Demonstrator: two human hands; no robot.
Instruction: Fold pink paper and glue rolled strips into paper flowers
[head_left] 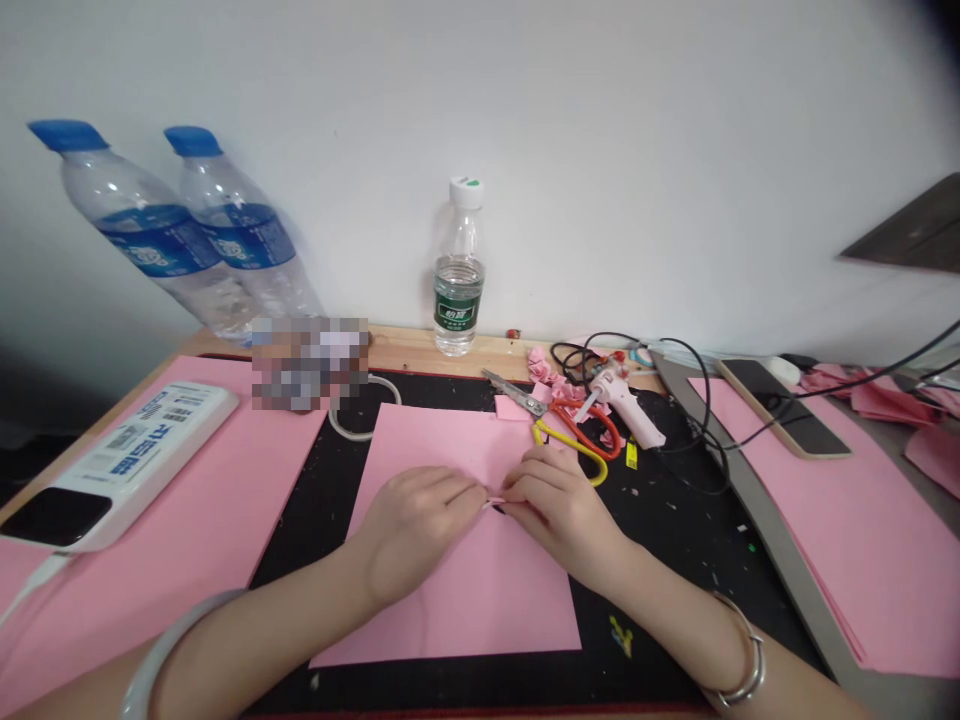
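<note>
My left hand (420, 525) and my right hand (564, 512) meet over a pink paper sheet (480, 615) that lies on a black mat (667, 540). Between their pinched fingertips is a small pink paper piece (495, 501), mostly hidden by the fingers. Both hands are closed on it, one at each end. Just beyond my right hand lie scissors (576, 432) with one orange and one yellow handle. A pale pink glue gun (626, 405) rests beside them, near several small folded pink paper pieces (541, 368).
Two large blue-capped bottles (154, 240) lean at the back left; a small water bottle (458, 300) stands by the wall. A white power bank (127, 465) sits on pink paper at left. At right, a phone (787, 410) lies on more pink sheets (870, 560), with black cables (705, 400) nearby.
</note>
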